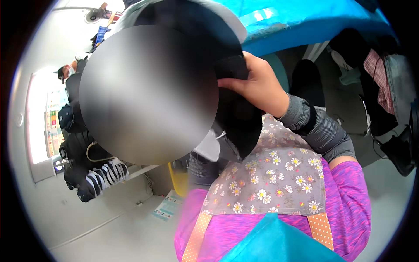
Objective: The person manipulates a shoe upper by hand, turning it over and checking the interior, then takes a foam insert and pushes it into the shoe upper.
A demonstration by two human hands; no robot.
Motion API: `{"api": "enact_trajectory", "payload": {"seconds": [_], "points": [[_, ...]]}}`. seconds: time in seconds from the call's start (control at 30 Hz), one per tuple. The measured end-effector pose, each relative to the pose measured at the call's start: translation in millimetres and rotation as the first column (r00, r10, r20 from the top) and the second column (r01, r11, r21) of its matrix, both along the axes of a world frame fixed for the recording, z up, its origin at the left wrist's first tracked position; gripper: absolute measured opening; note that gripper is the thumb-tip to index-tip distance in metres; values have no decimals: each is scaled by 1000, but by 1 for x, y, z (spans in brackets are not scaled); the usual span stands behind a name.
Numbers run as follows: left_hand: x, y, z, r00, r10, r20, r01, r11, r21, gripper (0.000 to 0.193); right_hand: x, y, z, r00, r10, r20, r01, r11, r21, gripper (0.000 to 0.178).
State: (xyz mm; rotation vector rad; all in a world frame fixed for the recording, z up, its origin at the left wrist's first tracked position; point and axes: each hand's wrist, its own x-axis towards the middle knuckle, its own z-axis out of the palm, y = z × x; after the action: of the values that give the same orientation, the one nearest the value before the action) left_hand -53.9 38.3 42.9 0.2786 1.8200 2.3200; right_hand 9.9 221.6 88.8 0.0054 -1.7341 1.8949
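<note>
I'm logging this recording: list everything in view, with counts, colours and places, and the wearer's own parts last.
Fabric piece: 1, black, in the right hand
Flap: 1, white, below the blurred disc
Covered table: 1, bright blue, top right
Checked cloth: 1, pink, far right
Bag-like items: several, dark, left
Banded bundle: 1, black and white, lower left
Printed sheet: 1, pale and teal, lower left
Curved item: 1, yellow, left of the apron
Apron: 1, grey floral, centre
Top: 1, purple-pink, below
Arm sleeves: 2, grey striped, forearms
Right hand: 1, bare, upper centre
Left hand: not visible
</note>
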Motion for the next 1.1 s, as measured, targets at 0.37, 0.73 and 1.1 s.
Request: {"api": "enact_trajectory", "payload": {"seconds": [0.37,0.73,1.1], "points": [[13,18,0,983,-136,125,134,991,21,66,-5,15,13,998,34,-50,-31,997,71,34],[18,12,5,994,98,41,-106,956,274,64,17,5,-24,912,306,275,-295,952,-80,48],[19,-2,19,984,-60,167,-10,921,388,63,26,-4,-19,933,274,236,-309,942,131,41]]}}
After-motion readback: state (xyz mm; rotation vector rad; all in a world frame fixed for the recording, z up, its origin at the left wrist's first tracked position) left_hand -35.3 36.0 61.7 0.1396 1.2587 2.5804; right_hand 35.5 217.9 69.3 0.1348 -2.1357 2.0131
